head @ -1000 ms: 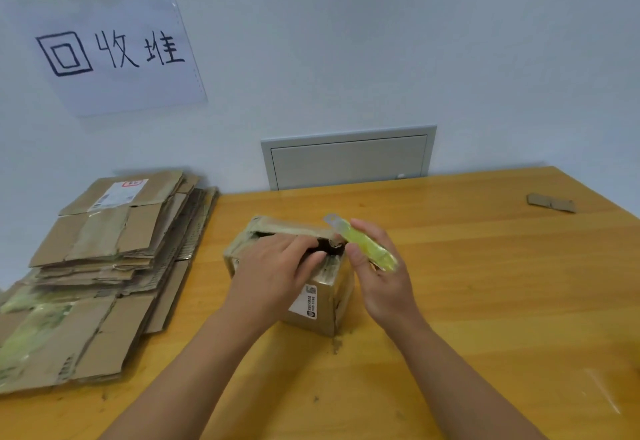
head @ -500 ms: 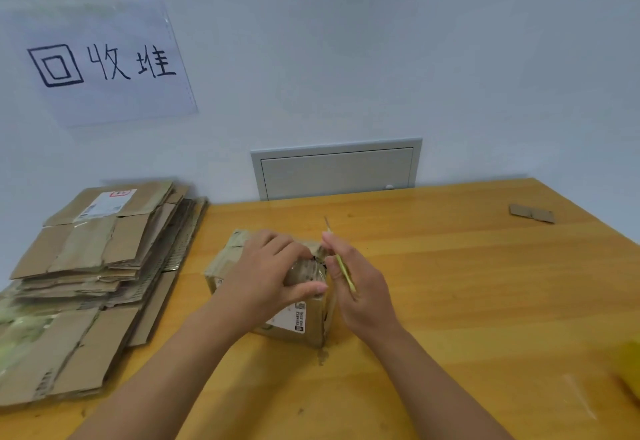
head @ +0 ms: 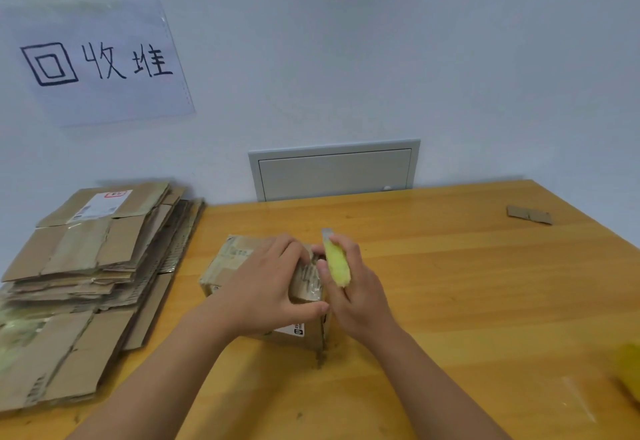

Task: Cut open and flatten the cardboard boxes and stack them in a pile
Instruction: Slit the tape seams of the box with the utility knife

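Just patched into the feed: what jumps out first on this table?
At the table's centre, the left hand grips a small cardboard box while the right hand holds a yellow-green cutter at its right edge. A tall pile of flattened boxes fills the left side, under a handwritten wall sign.

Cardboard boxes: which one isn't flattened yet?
The small box under both hands at the table's middle; it stands three-dimensional, while the pile at left lies flat.
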### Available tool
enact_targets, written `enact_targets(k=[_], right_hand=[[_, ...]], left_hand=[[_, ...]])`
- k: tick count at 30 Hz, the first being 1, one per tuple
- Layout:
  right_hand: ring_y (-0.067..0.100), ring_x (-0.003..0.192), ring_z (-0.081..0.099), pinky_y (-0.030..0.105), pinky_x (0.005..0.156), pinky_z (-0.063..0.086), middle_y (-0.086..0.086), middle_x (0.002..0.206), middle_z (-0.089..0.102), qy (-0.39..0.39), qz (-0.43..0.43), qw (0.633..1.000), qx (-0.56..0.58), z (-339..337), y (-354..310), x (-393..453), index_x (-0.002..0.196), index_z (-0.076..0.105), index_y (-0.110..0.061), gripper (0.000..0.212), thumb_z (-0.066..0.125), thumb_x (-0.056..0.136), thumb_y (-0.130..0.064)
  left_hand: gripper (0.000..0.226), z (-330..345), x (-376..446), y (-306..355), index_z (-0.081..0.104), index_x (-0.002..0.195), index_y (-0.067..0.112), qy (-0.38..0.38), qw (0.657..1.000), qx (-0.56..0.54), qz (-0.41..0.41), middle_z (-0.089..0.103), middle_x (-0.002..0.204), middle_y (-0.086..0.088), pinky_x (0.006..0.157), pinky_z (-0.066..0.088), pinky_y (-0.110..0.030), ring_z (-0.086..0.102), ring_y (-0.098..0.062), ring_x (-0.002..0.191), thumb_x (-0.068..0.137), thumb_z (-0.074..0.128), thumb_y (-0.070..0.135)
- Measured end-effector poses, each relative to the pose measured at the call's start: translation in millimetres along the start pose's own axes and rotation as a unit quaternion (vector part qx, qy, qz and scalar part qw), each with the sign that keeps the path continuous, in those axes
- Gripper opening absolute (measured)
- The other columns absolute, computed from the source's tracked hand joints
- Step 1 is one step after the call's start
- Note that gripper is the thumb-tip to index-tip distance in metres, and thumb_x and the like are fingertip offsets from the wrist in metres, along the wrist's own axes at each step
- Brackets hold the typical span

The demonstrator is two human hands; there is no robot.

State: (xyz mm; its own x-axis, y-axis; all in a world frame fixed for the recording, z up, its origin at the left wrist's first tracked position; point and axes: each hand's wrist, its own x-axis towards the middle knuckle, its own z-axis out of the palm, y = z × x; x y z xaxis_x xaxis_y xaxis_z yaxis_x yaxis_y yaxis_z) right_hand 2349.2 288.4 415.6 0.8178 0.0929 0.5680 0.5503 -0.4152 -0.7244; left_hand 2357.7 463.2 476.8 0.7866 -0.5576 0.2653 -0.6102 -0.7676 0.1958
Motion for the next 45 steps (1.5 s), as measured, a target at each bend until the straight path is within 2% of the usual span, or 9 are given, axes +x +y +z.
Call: enact_targets(k=[4, 6, 11, 16, 19, 27, 31, 37, 45], right_hand=[[0.009, 0.089, 0.069, 0.029, 0.076, 0.054, -0.023, 0.112, 0.069, 0.043, 0.058, 0.989, 0.127, -3, -2, 3, 0.122, 0.052, -0.013, 0.028, 0.047, 0.104, -0.034], [0.014, 0.096, 0.072, 0.027, 0.080, 0.054, -0.009, 0.103, 0.075, 0.100, 0.111, 0.961, 0.231, -8, -9, 7, 0.110, 0.060, -0.004, 0.030, 0.047, 0.100, -0.030], [0.018, 0.067, 0.062, 0.031, 0.064, 0.049, 0.004, 0.069, 0.067, 0.192, 0.212, 0.899, 0.332, -21, -12, 10, 0.074, 0.065, -0.008, 0.030, 0.059, 0.091, -0.033], [0.019, 0.060, 0.057, 0.030, 0.058, 0.047, 0.007, 0.063, 0.061, 0.222, 0.261, 0.863, 0.373, -25, -7, 13, 0.083, 0.062, -0.007, 0.014, 0.059, 0.097, -0.007], [0.020, 0.057, 0.058, 0.029, 0.053, 0.049, 0.011, 0.063, 0.062, 0.215, 0.250, 0.871, 0.365, -25, -9, 11, 0.104, 0.058, -0.011, 0.014, 0.058, 0.095, -0.001], [0.029, 0.063, 0.066, 0.032, 0.055, 0.054, 0.013, 0.065, 0.066, 0.200, 0.210, 0.899, 0.329, -21, -19, 5, 0.097, 0.052, -0.006, 0.010, 0.048, 0.099, 0.002], [0.030, 0.066, 0.069, 0.033, 0.058, 0.056, 0.015, 0.069, 0.068, 0.180, 0.188, 0.921, 0.291, -19, -17, 3, 0.099, 0.053, -0.009, 0.010, 0.050, 0.100, 0.001], [0.025, 0.065, 0.069, 0.029, 0.059, 0.054, 0.013, 0.070, 0.070, 0.150, 0.156, 0.943, 0.253, -15, -15, 0, 0.097, 0.053, -0.014, 0.009, 0.053, 0.089, -0.019], [0.027, 0.062, 0.065, 0.030, 0.058, 0.053, 0.015, 0.068, 0.069, 0.123, 0.166, 0.940, 0.271, -15, -13, 1, 0.097, 0.050, -0.011, 0.012, 0.047, 0.099, 0.000]], left_hand=[[0.066, -5, 5, -1, 0.042, 0.107, 0.032, -0.029, 0.998, -0.047, -0.020, 0.042, 0.109, 0.017, 0.086, 0.038, -0.021, 0.039, -0.003, 0.101, 0.067, 0.057, 0.083], [0.069, -3, 6, 1, 0.043, 0.107, 0.030, -0.020, 0.998, -0.047, -0.039, 0.043, 0.106, 0.017, 0.085, 0.040, -0.022, 0.040, -0.004, 0.099, 0.065, 0.059, 0.083], [0.069, 0, 11, 3, 0.043, 0.109, 0.030, -0.012, 0.996, -0.057, -0.070, 0.043, 0.105, 0.018, 0.080, 0.037, -0.018, 0.041, -0.004, 0.097, 0.065, 0.061, 0.081], [0.056, -6, 8, 2, 0.042, 0.114, 0.031, -0.053, 0.993, -0.075, -0.068, 0.043, 0.112, 0.017, 0.084, 0.040, -0.022, 0.041, -0.005, 0.102, 0.077, 0.065, 0.066], [0.057, -8, 7, 1, 0.044, 0.117, 0.032, -0.046, 0.992, -0.081, -0.082, 0.047, 0.112, 0.019, 0.081, 0.039, -0.020, 0.044, -0.003, 0.101, 0.076, 0.067, 0.066], [0.067, -7, 0, 9, 0.041, 0.130, 0.032, -0.015, 0.994, -0.039, -0.101, 0.040, 0.117, 0.021, 0.087, 0.026, -0.021, 0.028, -0.004, 0.115, 0.078, 0.061, 0.069], [0.066, -8, 0, 13, 0.041, 0.131, 0.030, -0.012, 0.995, -0.041, -0.095, 0.042, 0.120, 0.019, 0.088, 0.022, -0.019, 0.021, 0.001, 0.108, 0.080, 0.062, 0.065], [0.066, -9, 0, 13, 0.041, 0.130, 0.028, -0.012, 0.995, -0.044, -0.087, 0.040, 0.116, 0.019, 0.088, 0.021, -0.018, 0.022, 0.002, 0.104, 0.080, 0.062, 0.065], [0.064, -11, 1, 14, 0.041, 0.128, 0.025, -0.009, 0.996, -0.052, -0.078, 0.043, 0.112, 0.016, 0.086, 0.021, -0.018, 0.026, 0.000, 0.101, 0.081, 0.066, 0.061]])
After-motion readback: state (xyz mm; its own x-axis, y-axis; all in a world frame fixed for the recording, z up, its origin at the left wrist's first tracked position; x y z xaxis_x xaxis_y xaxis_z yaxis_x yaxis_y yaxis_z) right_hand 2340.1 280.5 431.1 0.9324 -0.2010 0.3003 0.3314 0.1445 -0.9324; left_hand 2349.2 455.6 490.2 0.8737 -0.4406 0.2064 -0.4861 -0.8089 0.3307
